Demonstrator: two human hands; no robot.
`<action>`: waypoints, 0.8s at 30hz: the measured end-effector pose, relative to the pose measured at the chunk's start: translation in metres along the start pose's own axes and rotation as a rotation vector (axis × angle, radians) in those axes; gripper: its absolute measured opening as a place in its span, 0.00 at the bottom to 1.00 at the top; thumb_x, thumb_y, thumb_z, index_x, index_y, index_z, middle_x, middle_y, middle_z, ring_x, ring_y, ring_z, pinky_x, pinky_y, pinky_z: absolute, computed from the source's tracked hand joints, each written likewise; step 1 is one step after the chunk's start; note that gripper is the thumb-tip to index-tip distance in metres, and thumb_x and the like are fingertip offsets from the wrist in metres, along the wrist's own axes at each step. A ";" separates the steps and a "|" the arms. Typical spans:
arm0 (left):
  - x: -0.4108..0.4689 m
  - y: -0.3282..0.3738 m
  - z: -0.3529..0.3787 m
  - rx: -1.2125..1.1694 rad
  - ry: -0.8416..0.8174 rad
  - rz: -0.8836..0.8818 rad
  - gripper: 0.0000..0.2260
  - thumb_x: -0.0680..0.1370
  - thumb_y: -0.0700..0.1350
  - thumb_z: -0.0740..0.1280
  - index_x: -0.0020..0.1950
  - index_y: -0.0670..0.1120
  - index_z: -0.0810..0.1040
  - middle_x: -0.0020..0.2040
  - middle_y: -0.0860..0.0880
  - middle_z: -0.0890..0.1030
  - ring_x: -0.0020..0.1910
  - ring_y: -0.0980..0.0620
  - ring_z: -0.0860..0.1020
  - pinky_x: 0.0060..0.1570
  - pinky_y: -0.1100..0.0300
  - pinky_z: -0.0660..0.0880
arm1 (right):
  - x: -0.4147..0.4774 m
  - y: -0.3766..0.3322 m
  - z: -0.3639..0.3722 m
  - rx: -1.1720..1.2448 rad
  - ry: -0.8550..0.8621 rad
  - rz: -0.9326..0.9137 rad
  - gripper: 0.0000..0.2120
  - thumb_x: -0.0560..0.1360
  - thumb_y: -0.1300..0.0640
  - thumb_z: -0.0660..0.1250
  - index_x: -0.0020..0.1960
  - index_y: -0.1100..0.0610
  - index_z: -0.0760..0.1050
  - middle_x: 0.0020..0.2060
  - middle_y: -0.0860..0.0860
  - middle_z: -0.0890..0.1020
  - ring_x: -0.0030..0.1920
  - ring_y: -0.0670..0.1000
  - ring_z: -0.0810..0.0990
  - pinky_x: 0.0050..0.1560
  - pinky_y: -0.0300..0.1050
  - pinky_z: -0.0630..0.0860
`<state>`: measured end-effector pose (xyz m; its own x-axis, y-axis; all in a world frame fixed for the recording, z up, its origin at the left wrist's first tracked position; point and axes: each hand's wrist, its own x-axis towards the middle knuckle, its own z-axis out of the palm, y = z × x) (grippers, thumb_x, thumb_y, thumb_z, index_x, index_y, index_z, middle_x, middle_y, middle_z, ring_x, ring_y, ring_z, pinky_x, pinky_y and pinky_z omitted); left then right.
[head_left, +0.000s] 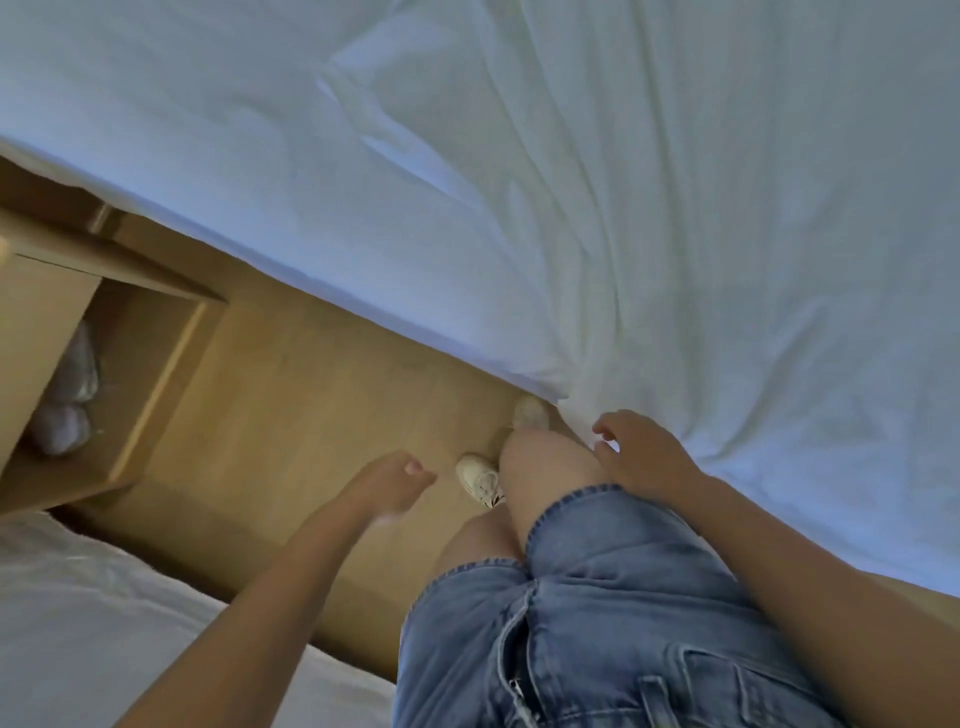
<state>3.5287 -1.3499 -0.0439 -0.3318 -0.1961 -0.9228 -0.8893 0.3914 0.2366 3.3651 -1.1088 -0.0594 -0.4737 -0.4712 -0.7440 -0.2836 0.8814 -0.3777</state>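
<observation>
Right hand (644, 457): fingers loosely curled and spread, grasping nothing, poised at the near edge of the white sheet (675, 208). Whether the fingertips touch the fabric cannot be told.

Left hand (395, 483): released, fingers relaxed and extended, holding nothing. It hangs over the wooden floor (311, 389), well apart from the sheet.

White sheet: covers the bed across the upper and right part of the view. It is wrinkled, with long folds that run down and gather at the edge just beside the right hand, where the fabric drops toward the floor.

Denim shorts (597, 597): blue, with frayed hems, between the two forearms.

White shoes: one (480, 478) between the hands on the floor, with dark marks on its side too small to read; the other (531, 413) at the foot of the hanging sheet, blurred.

Nightstand (130, 322): light wood, on the left, cut off by the frame edge. Its open shelf holds pale bundles (72, 395) that are hard to make out.

Second bed (104, 623): white covering, lower left corner, only partly in view.

No legible writing or brand shows anywhere.
</observation>
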 end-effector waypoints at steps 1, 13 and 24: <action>0.005 -0.006 -0.010 -0.033 0.004 -0.026 0.10 0.80 0.50 0.61 0.52 0.45 0.75 0.48 0.47 0.75 0.48 0.49 0.74 0.47 0.60 0.67 | 0.014 -0.017 -0.009 0.021 0.019 -0.028 0.11 0.78 0.58 0.60 0.56 0.60 0.74 0.52 0.54 0.77 0.51 0.53 0.75 0.50 0.44 0.69; 0.131 0.070 -0.214 -0.494 0.340 -0.015 0.23 0.80 0.45 0.61 0.73 0.48 0.61 0.51 0.49 0.74 0.40 0.58 0.73 0.36 0.67 0.67 | 0.224 -0.193 -0.105 0.283 0.302 -0.094 0.18 0.78 0.57 0.61 0.66 0.60 0.69 0.63 0.56 0.71 0.64 0.55 0.68 0.58 0.43 0.65; 0.271 0.203 -0.339 -0.829 0.372 0.280 0.17 0.73 0.38 0.67 0.61 0.40 0.70 0.53 0.44 0.79 0.50 0.45 0.80 0.51 0.49 0.79 | 0.382 -0.291 -0.181 0.979 0.274 0.151 0.26 0.77 0.47 0.60 0.72 0.53 0.61 0.68 0.55 0.67 0.65 0.55 0.69 0.65 0.51 0.67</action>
<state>3.1512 -1.6283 -0.1432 -0.5185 -0.5216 -0.6776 -0.6551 -0.2669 0.7068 3.1155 -1.5509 -0.1343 -0.6573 -0.2364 -0.7156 0.5406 0.5137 -0.6662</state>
